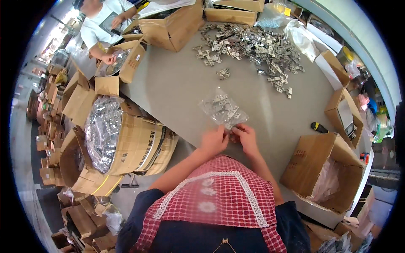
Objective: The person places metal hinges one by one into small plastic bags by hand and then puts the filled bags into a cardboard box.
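A small clear plastic bag with several silver metal hinge parts inside lies on the grey table in front of me. My left hand pinches the bag's near end. Close beside it, my right hand also has its fingers closed on that end. The fingertips of both hands nearly meet, and what lies right between them is partly hidden. Just beyond the bag sits one loose hinge part. Farther back spreads a large pile of the same metal parts.
An open cardboard box stands at the right, near a black and yellow handled tool. On the left is a big carton with a bag of metal parts. Another person reaches into a box at the far left.
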Demonstrator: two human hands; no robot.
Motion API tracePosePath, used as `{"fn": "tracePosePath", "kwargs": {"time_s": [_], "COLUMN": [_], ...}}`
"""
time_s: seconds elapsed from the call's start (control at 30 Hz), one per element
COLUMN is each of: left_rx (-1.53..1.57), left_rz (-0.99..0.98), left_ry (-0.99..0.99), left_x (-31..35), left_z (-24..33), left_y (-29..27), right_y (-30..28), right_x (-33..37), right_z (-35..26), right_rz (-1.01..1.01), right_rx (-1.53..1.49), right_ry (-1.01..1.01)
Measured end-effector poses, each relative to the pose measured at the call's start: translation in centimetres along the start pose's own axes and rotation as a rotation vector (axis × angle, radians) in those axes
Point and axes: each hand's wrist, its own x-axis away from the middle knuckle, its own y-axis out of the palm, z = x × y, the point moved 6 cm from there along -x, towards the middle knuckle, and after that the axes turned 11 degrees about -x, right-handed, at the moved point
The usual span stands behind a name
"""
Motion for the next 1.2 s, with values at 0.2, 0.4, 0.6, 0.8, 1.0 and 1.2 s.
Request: {"fn": "tracePosePath", "kwargs": {"time_s": [0.2,0.4,0.6,0.8,1.0,1.2], "left_rx": [0.585,1.113,1.232,1.260,1.254,1.332], "left_rz": [-0.640,-0.497,-0.390,-0.442,-0.337,-0.128], "left_ry": [-0.543,-0.602,-0.571,-0.632,-0.539,-0.677], "left_x": [1.6,1.7,1.1,2.4,2.4,3.2], "left_z": [-1.6,-3.4,-3.8,-3.8,-3.6,-5.3], "left_y": [0.8,5.5,4.6,2.9,2.3,1.8], "right_y": [-1.5,0.3,2.4,3.1,2.8,0.4], "right_x": [1.1,3.3,2.6,1.7,0.8,-0.9], "right_z": [-2.7,-1.9,-0.1,0.7,1.7,1.0], "right_rz": [0.062,-0.143,-0.158,-0.198,-0.174,0.068], "right_rx": [0.283,0.334,0.220,0.237,0.184,0.089], "right_ry": [-0.035,0.444,0.372,0.405,0.341,0.369]}}
